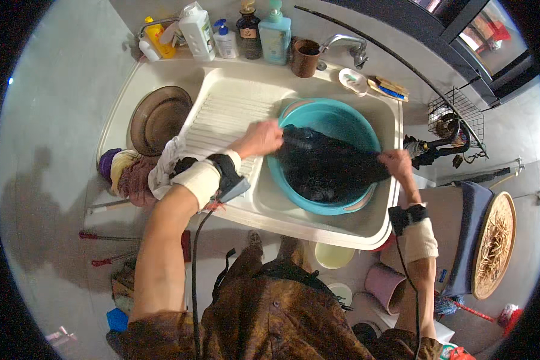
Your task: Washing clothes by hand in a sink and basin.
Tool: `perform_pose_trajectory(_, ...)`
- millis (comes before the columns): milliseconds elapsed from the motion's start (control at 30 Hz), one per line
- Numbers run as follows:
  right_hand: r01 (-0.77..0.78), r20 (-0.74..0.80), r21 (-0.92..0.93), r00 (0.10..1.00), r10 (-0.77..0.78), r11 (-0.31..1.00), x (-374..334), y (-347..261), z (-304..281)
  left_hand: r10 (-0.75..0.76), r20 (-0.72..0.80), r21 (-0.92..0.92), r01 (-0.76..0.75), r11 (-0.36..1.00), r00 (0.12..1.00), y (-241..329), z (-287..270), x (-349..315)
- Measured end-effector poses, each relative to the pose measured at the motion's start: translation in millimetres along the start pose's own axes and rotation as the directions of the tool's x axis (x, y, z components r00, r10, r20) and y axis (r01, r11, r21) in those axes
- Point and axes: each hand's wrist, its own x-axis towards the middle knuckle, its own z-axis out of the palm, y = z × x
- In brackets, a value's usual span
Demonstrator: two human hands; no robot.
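Observation:
A dark, wet garment [336, 162] is stretched between my two hands over a turquoise basin [274, 180]; its exact kind is hard to make out. My left hand [259, 138] is closed on the garment's left end, above the basin's rim, slightly blurred. Its right end is gripped by my right hand [397, 162] at the opposite rim. The middle of the cloth sags into the basin, where water seems to glint at the lower edge. The basin sits in the bowl of a cream sink [318, 233]. Both my wrists wear bands with cabled devices.
Left of the basin is a ribbed washboard slope [228, 111], with piled clothes [139, 177] and a brown basin [161, 120] beyond. Bottles [275, 39], a brown cup [305, 59], a faucet [348, 45] and a brush [390, 88] line the back. A wire basket [462, 114] hangs at right.

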Motion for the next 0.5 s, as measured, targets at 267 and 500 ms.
perform_pose_trajectory(267,0.096,-0.299,0.618,0.947,0.121,0.78,39,-122,-168,0.377,-0.635,-0.011,-0.496,0.868,0.675,120,-138,75)
perform_pose_trajectory(500,0.201,-0.086,0.488,0.979,-0.182,0.85,82,-94,30,0.31,-0.368,-0.271,-0.42,0.866,0.877,88,-11,82)
